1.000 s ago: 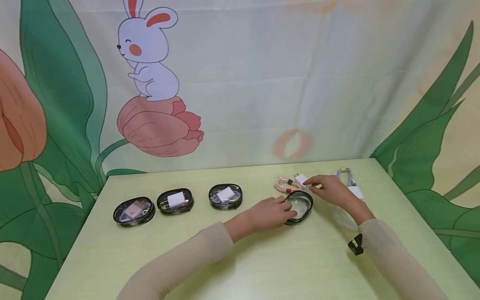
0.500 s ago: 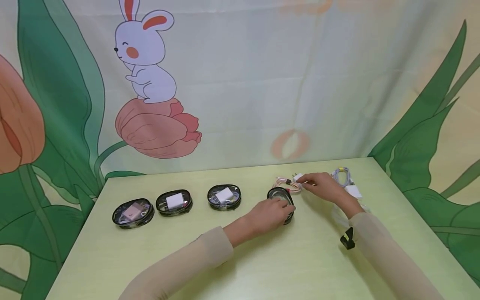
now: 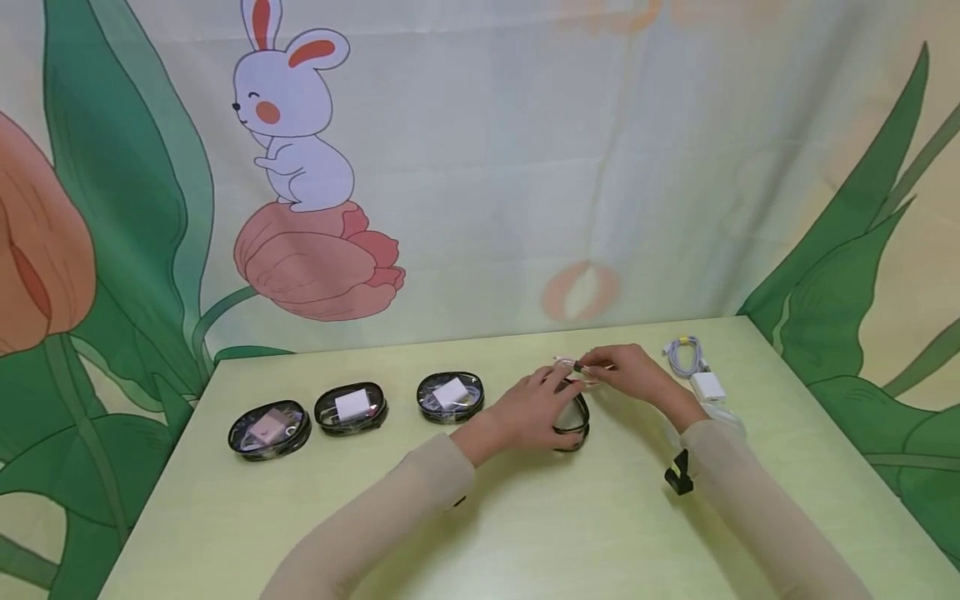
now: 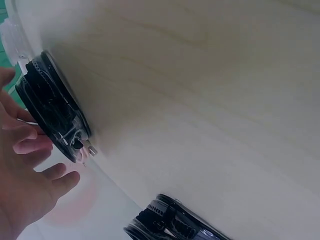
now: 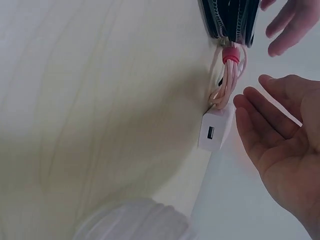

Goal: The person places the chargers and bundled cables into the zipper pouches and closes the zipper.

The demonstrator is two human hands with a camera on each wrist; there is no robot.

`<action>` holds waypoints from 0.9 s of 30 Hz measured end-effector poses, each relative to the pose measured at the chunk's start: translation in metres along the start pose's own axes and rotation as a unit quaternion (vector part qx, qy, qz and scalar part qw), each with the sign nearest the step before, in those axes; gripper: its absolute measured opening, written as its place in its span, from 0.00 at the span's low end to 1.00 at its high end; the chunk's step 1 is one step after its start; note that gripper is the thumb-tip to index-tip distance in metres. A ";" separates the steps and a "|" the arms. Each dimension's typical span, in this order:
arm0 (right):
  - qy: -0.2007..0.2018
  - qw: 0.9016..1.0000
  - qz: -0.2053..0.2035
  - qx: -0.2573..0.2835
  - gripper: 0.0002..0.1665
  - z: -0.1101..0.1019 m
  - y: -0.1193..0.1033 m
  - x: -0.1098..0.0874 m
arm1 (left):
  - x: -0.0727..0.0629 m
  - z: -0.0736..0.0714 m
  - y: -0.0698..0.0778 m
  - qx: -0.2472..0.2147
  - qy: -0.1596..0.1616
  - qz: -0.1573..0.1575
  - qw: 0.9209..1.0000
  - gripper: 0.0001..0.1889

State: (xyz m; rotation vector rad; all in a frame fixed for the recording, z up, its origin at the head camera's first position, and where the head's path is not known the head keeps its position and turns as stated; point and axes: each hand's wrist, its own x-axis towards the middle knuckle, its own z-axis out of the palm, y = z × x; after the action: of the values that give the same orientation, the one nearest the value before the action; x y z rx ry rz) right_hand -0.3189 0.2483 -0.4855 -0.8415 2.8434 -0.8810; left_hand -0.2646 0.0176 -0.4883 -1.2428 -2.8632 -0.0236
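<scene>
A clear oval zip case with black trim (image 3: 587, 417) stands right of the middle of the table. My left hand (image 3: 532, 410) spans it, thumb at the near rim and fingers at the far side. In the left wrist view these fingers look loosely spread beside the case (image 4: 52, 107). A coiled pink cable (image 5: 228, 80) with a red tie lies at the far end of the case. A white USB charger plug (image 5: 214, 131) lies against the coil. My right hand (image 3: 626, 371) reaches to the cable with gently bent fingers; the right wrist view shows a gap between them and it.
Three filled oval cases stand in a row to the left: one with a pink plug (image 3: 270, 425), two with white plugs (image 3: 352, 406) (image 3: 451, 393). At the right lie a lilac coiled cable (image 3: 684, 357), a white charger plug (image 3: 707, 386) and a clear plastic item (image 3: 727, 417).
The case has shifted left and towards the pink cable. My left hand has spread its fingers over it. My right hand has moved left from the white plug to the cable.
</scene>
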 end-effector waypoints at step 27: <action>-0.001 1.000 0.009 -0.002 0.16 0.007 0.000 0.002 | -0.001 0.002 -0.010 -0.014 -0.025 -0.123 0.992 0.48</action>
State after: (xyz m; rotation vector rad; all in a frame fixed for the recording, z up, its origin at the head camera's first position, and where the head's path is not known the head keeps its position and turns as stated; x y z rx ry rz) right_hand -0.3187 0.2437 -0.4909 -0.8156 2.8476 -0.8712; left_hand -0.2711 0.0106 -0.4907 -0.8970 -3.0508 -0.0388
